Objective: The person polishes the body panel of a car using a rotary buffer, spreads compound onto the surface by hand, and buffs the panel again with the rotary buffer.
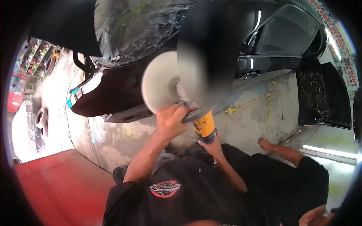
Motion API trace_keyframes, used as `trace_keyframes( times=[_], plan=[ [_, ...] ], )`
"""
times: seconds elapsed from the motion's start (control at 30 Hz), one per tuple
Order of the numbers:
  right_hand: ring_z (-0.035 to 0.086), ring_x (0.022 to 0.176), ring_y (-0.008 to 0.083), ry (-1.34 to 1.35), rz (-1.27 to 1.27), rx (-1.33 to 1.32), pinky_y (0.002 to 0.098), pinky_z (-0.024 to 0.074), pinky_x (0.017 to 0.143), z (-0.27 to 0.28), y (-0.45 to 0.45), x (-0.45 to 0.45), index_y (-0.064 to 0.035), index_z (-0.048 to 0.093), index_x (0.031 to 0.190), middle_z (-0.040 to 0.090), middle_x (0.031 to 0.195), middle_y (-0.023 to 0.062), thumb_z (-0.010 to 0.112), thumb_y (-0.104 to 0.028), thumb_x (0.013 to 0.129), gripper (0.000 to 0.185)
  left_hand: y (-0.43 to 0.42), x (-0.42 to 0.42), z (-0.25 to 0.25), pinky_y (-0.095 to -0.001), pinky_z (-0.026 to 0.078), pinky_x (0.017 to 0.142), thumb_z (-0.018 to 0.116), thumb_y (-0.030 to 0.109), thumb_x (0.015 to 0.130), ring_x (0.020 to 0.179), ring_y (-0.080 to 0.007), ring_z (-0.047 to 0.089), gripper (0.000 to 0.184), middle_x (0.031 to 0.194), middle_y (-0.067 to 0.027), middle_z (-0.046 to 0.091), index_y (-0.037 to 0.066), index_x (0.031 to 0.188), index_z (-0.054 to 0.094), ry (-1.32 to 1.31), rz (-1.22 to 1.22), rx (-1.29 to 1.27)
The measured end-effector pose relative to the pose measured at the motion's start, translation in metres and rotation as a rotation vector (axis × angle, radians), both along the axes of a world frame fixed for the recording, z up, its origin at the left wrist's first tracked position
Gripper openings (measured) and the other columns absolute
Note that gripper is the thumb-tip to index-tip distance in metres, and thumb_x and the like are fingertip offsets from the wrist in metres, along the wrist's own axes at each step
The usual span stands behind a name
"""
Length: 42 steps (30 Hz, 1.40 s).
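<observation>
A polisher [204, 125] with a yellow body and a round off-white pad [157, 83] is held in front of my chest. My left hand [170, 117] is closed around its dark front handle, close to the pad. Lower down, my right hand [212, 145] wraps the dark rear end of the body. The pad faces a glossy black car panel [113, 88]; whether they touch, I cannot tell. A blurred dark shape [211, 41] close to the camera hides the pad's right side.
Behind the panel, plastic sheeting [139, 30] covers part of the car. A yellow cord [270, 97] lies on the concrete floor. A detached black door [324, 96] stands at right. A co-worker's hand [265, 144] is to my right. A red panel [56, 184] fills the lower left.
</observation>
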State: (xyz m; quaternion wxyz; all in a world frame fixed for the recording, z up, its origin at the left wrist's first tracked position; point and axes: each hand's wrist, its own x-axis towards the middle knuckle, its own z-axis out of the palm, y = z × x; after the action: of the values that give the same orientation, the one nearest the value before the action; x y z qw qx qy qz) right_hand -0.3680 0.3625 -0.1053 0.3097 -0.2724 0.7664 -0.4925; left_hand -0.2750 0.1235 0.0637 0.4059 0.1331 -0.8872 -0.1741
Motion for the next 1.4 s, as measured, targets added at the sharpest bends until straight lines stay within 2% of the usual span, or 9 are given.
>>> trace_keyframes(
  times=[0.27, 0.43, 0.5, 0.6, 0.73, 0.97, 1.07, 1.2, 1.4],
  plan=[
    [0.063, 0.107, 0.0255, 0.035, -0.196, -0.144, 0.0381, 0.0499, 0.091, 0.013, 0.012, -0.081, 0.0038, 0.042, 0.133, 0.064, 0.116, 0.0175, 0.090, -0.015, 0.067, 0.083, 0.024, -0.131, 0.038, -0.0374, 0.040, 0.044, 0.081, 0.007, 0.068, 0.047, -0.0278, 0.052, 0.032, 0.055, -0.0076, 0.050, 0.008, 0.061, 0.049, 0.133, -0.134, -0.056],
    [0.064, 0.110, 0.0284, -0.002, -0.056, -0.020, 0.0394, 0.0505, 0.093, 0.013, 0.025, -0.079, 0.0063, 0.040, 0.133, 0.065, 0.116, 0.0210, 0.092, -0.023, 0.066, 0.090, 0.027, -0.091, 0.012, -0.0356, 0.041, 0.046, 0.072, 0.004, 0.059, 0.048, -0.0248, 0.052, 0.015, 0.059, -0.0063, 0.054, 0.008, 0.073, 0.068, 0.032, -0.084, -0.061],
    [0.065, 0.110, 0.0304, 0.058, -0.018, 0.033, 0.0405, 0.0510, 0.094, -0.016, 0.035, -0.063, 0.0054, 0.041, 0.133, 0.066, 0.115, 0.0217, 0.091, -0.027, 0.066, 0.090, 0.030, -0.060, -0.007, -0.0352, 0.041, 0.047, 0.069, 0.005, 0.055, 0.050, -0.0241, 0.053, 0.024, 0.059, -0.0065, 0.054, 0.007, 0.079, 0.072, -0.035, -0.042, -0.058],
    [0.064, 0.113, 0.0327, -0.046, 0.097, 0.088, 0.0420, 0.0507, 0.096, -0.009, 0.035, -0.058, 0.0054, 0.039, 0.134, 0.066, 0.116, 0.0231, 0.091, -0.030, 0.066, 0.092, 0.034, -0.034, -0.003, -0.0356, 0.036, 0.044, 0.081, 0.013, 0.069, 0.047, -0.0227, 0.050, 0.022, 0.056, -0.0042, 0.050, 0.008, 0.067, 0.060, -0.080, -0.023, -0.068],
    [0.063, 0.113, 0.0309, -0.094, 0.026, -0.134, 0.0423, 0.0495, 0.096, 0.026, 0.011, -0.094, 0.0056, 0.035, 0.140, 0.064, 0.118, 0.0236, 0.093, -0.027, 0.064, 0.101, 0.024, -0.081, 0.040, -0.0356, 0.037, 0.045, 0.080, 0.013, 0.067, 0.048, -0.0224, 0.051, 0.021, 0.057, -0.0043, 0.050, 0.008, 0.068, 0.060, 0.053, 0.011, -0.151],
    [0.062, 0.109, 0.0303, 0.450, -0.366, 0.021, 0.0389, 0.0493, 0.093, 0.076, -0.008, -0.190, 0.0022, 0.032, 0.146, 0.063, 0.118, 0.0195, 0.093, -0.019, 0.063, 0.105, -0.004, -0.222, 0.137, -0.0371, 0.047, 0.052, 0.078, 0.007, 0.062, 0.057, -0.0288, 0.060, 0.020, 0.065, -0.0101, 0.060, 0.006, 0.074, 0.063, 0.288, -0.167, -0.166],
    [0.063, 0.106, 0.0285, 0.043, -0.257, -0.199, 0.0377, 0.0503, 0.092, 0.131, -0.024, -0.221, 0.0019, 0.032, 0.146, 0.063, 0.117, 0.0192, 0.093, -0.017, 0.063, 0.105, -0.010, -0.250, 0.146, -0.0372, 0.048, 0.052, 0.077, 0.008, 0.060, 0.059, -0.0274, 0.063, 0.022, 0.068, -0.0064, 0.063, 0.011, 0.079, 0.066, 0.332, -0.156, -0.163],
    [0.065, 0.102, 0.0222, 0.206, -0.264, -0.194, 0.0359, 0.0516, 0.089, 0.094, -0.016, -0.198, 0.0028, 0.042, 0.137, 0.067, 0.110, 0.0161, 0.088, -0.010, 0.066, 0.085, -0.004, -0.210, 0.129, -0.0376, 0.047, 0.050, 0.078, 0.011, 0.057, 0.058, -0.0273, 0.062, 0.023, 0.067, -0.0060, 0.063, 0.012, 0.078, 0.067, 0.329, -0.089, -0.159],
    [0.064, 0.115, 0.0335, -0.060, 0.059, 0.022, 0.0398, 0.0508, 0.094, 0.055, -0.003, -0.121, -0.0007, 0.041, 0.137, 0.063, 0.122, 0.0239, 0.087, -0.019, 0.069, 0.084, 0.013, -0.069, 0.046, -0.0352, 0.034, 0.047, 0.080, 0.014, 0.067, 0.049, -0.0224, 0.047, 0.024, 0.057, -0.0054, 0.048, 0.005, 0.065, 0.058, 0.122, 0.069, -0.178]
  ],
)
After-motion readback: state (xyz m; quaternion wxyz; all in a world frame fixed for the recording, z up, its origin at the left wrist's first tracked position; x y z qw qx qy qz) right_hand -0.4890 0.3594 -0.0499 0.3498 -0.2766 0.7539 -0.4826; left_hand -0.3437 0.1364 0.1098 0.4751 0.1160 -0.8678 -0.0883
